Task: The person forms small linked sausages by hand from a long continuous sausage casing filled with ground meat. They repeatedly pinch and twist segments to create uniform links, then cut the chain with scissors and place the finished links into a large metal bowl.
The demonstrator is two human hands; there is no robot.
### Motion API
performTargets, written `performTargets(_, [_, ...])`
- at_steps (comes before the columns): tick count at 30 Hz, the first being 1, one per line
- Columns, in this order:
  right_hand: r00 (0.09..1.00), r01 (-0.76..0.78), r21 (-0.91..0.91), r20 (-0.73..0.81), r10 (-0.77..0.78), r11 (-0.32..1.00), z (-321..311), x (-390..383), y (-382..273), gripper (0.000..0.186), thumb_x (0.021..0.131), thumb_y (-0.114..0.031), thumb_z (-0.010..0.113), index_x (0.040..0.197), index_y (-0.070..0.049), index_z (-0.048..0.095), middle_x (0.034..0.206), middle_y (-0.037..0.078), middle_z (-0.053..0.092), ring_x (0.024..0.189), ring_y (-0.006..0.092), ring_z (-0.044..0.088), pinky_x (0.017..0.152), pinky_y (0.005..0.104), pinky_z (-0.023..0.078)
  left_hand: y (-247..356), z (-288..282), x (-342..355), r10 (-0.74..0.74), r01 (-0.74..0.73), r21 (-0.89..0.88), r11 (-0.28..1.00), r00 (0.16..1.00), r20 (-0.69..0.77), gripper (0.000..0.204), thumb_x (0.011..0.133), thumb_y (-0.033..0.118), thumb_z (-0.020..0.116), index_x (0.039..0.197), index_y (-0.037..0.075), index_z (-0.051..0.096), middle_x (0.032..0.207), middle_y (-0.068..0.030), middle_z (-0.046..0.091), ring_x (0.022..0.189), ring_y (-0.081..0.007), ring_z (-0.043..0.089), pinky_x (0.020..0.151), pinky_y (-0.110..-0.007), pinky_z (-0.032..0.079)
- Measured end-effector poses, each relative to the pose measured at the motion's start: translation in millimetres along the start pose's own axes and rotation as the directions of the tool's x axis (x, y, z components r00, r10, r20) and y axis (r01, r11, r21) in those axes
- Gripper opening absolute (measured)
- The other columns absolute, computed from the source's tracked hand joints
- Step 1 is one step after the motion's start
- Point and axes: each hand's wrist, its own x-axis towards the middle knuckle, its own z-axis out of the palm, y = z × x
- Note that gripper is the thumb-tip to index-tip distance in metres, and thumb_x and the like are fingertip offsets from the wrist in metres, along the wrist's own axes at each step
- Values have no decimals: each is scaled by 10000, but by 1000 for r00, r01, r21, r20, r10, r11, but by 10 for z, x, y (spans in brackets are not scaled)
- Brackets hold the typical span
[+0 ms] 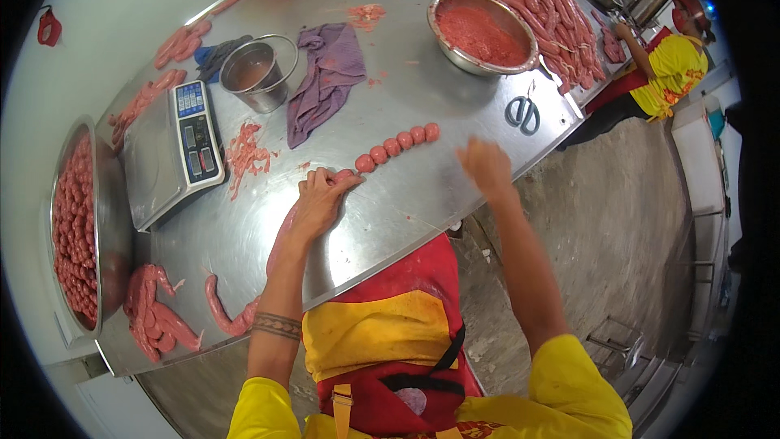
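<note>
At the far left I have a steel basin (116, 252) heaped with small round sausage links (75, 232). Next to it stands a digital scale (153, 179); its panel carries printed keys and markings too small for me to read.

Rightward, the left hand (318, 205) rests over the counter (382, 228), its grip pinching the sausage strand (344, 176) between thumb and fingers. A smooth length trails back under the forearm, while a row of round links (392, 147) lies rightward on the bare metal. I judge each link light and soft, the moist casing slippery and liable to split if squeezed; I'd hold the narrow necks with gentle fingertips.

The right hand (486, 164) is blurred, raised just right of the end link and apart from it. Its fingers look curled, but I cannot tell whether that grip holds anything. Beyond it, dark-handled scissors (522, 115) lie near the counter's edge. At far right, a co-worker's yellow shirt (679, 71) bears red print, illegible to me.
</note>
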Motion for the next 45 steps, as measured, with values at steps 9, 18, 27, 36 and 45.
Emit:
performTargets(9, [935, 189, 595, 134, 328, -782, 855, -932, -476, 676, 1003, -257, 680, 1550, -68, 330, 1390, 184, 566, 1358, 326, 497, 1218, 532, 360, -10, 39, -29, 40, -36, 89, 995, 998, -51, 355, 985, 132, 556, 1243, 320, 711, 1100, -67, 541, 1067, -270, 532, 928, -445, 422])
performTargets(18, [839, -285, 204, 525, 142, 937, -1019, -3277, 2840, 135, 943, -72, 681, 1022, -60, 790, 982, 63, 796, 975, 199, 731, 917, 384, 544, -294, 77, -28, 145, -138, 72, 988, 984, -106, 331, 907, 76, 619, 1124, 262, 786, 977, -98, 559, 968, -286, 569, 910, -410, 497])
performTargets(27, [871, 178, 783, 156, 465, -596, -220, -3501, 3141, 512, 985, 22, 520, 1471, -138, 536, 1418, 126, 596, 1051, 201, 648, 881, 338, 529, -245, 8, -159, 175, -173, 39, 984, 983, -60, 414, 908, 112, 665, 1283, 281, 711, 1147, -83, 581, 1104, -286, 544, 958, -413, 473])
performTargets(36, [875, -472, 550, 387, 290, 689, -131, -516, 2436, 1024, 812, -241, 840, 1619, -50, 240, 1557, 248, 412, 1331, 308, 472, 835, 332, 547, -301, -194, -417, 201, -200, 24, 980, 968, -149, 482, 922, 178, 696, 1394, 253, 634, 1486, -129, 490, 1309, -366, 478, 1122, -459, 421])
performTargets(45, [528, -640, 265, 833, 163, 721, -336, -3428, 3209, 444, 918, -190, 783, 1302, -11, 647, 1110, 175, 732, 1011, 318, 702, 955, 398, 523, -342, 148, 25, 177, -237, -146, 960, 924, -340, 147, 893, 187, 771, 1035, 160, 794, 944, -136, 597, 899, -313, 588, 807, -409, 491])
